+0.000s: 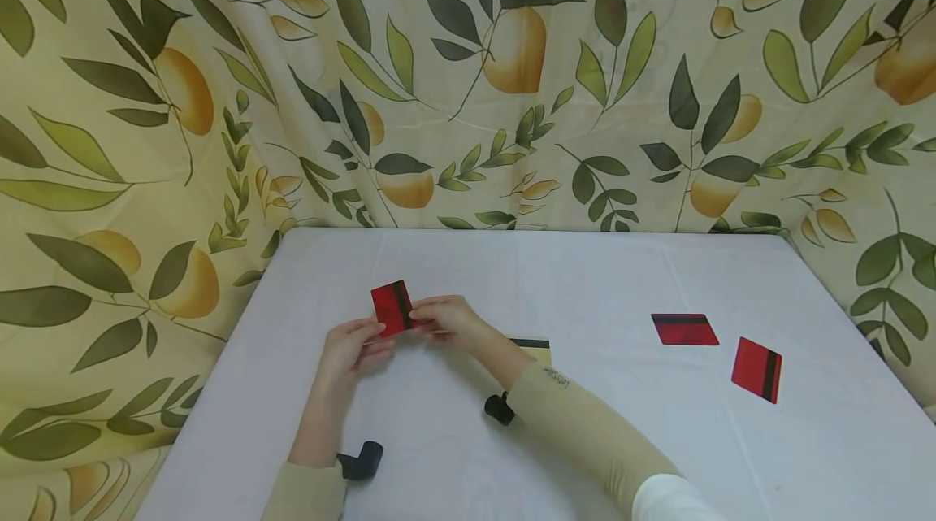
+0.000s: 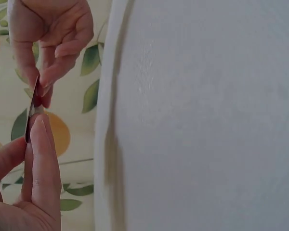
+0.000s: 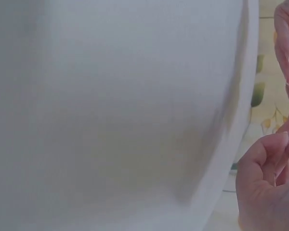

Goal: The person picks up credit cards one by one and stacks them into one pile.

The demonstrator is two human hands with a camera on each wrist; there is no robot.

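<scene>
"Over the left half of a white, cloth-like tabletop point(image 1: 439, 440), what are the hands doing?"

"Both are pinching one thin red rectangular card with a black stripe point(image 1: 391, 310). The left hand point(image 1: 354, 346) is closing its thumb and fingertips on the card's lower left corner, and the right hand point(image 1: 449, 318) is gripping the right edge, beside the stripe, between thumb and bent fingers."

"Is that card lying flat?"

"No, the two hands are holding it up off the table, tilted. In the left wrist view it is showing nearly edge-on, as a thin dark line running between the fingertips of both hands. In the right wrist view the hands are mostly hiding it."

"And what else is resting on the table?"

"Well off to the right, two more cards are lying apart from each other: a red card with its black stripe along the far edge point(image 1: 685, 329), and, nearer the person, a red card with its stripe toward the right side point(image 1: 756, 371). A yellow card with a black stripe point(image 1: 537, 350) is peeking out from behind the right forearm, which is covering part of it."

"What are the arms wearing?"

"Beige sleeves point(image 1: 585, 431), and a small black device is sticking out at each wrist. Behind the table, a cream curtain printed with leaves and orange fruit point(image 1: 519, 171) is hanging."
</scene>
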